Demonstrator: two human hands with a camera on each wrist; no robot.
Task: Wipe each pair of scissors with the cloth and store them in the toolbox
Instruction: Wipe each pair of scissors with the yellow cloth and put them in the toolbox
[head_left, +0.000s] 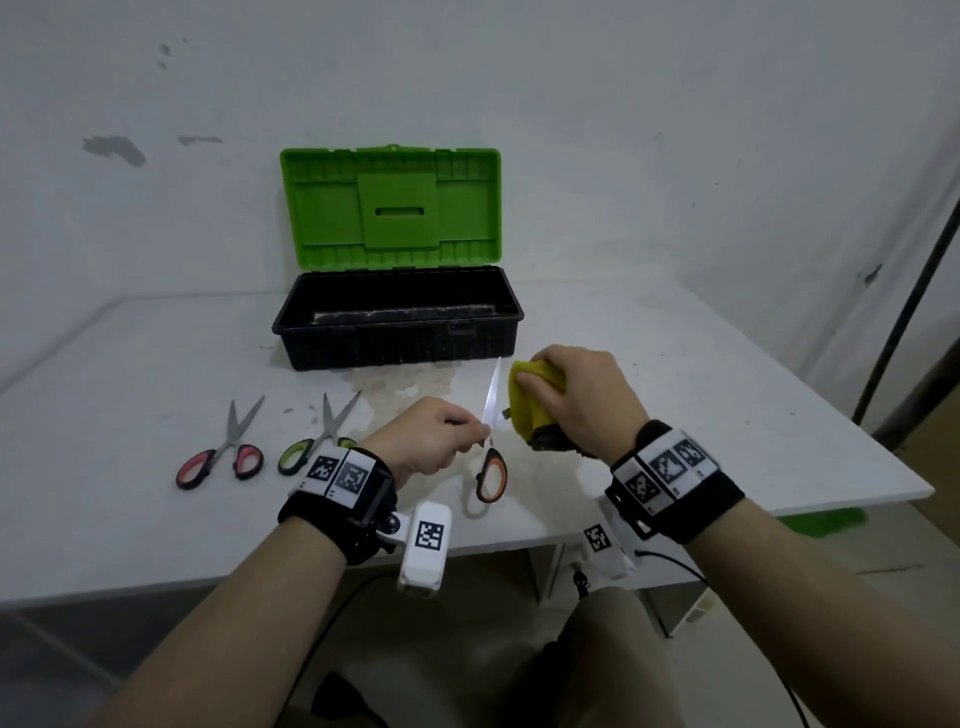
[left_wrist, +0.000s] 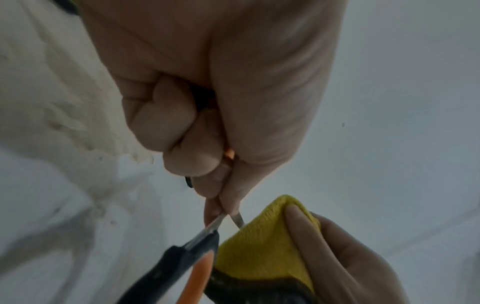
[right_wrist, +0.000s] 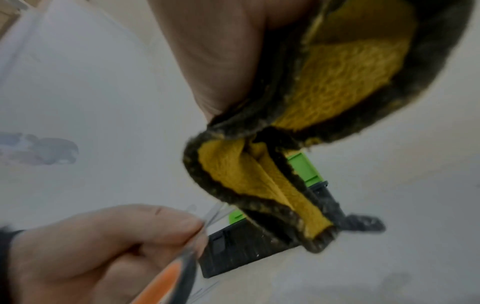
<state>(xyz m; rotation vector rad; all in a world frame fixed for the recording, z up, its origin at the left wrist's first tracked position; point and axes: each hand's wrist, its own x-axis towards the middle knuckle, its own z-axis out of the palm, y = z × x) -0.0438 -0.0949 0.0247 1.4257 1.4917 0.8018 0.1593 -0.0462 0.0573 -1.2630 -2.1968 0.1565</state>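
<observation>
My left hand (head_left: 441, 441) pinches the orange-handled scissors (head_left: 491, 470) near the pivot, with the blades opened and one blade (head_left: 492, 395) pointing up. My right hand (head_left: 576, 395) grips a folded yellow cloth (head_left: 524, 410) with a dark edge, wrapped over the other blade. In the left wrist view the fingers (left_wrist: 213, 181) hold the steel above the orange handle (left_wrist: 200, 273), with the cloth (left_wrist: 262, 242) beside it. The right wrist view has the cloth (right_wrist: 259, 185) hanging from my palm. The toolbox (head_left: 397, 319), black with a raised green lid (head_left: 389, 208), stands open behind.
Two more scissors lie on the white table (head_left: 727, 415) at the left: a red-handled pair (head_left: 221, 457) and a green-handled pair (head_left: 317, 436). A stained patch (head_left: 405, 382) marks the table before the toolbox. The table's front edge runs just behind my wrists.
</observation>
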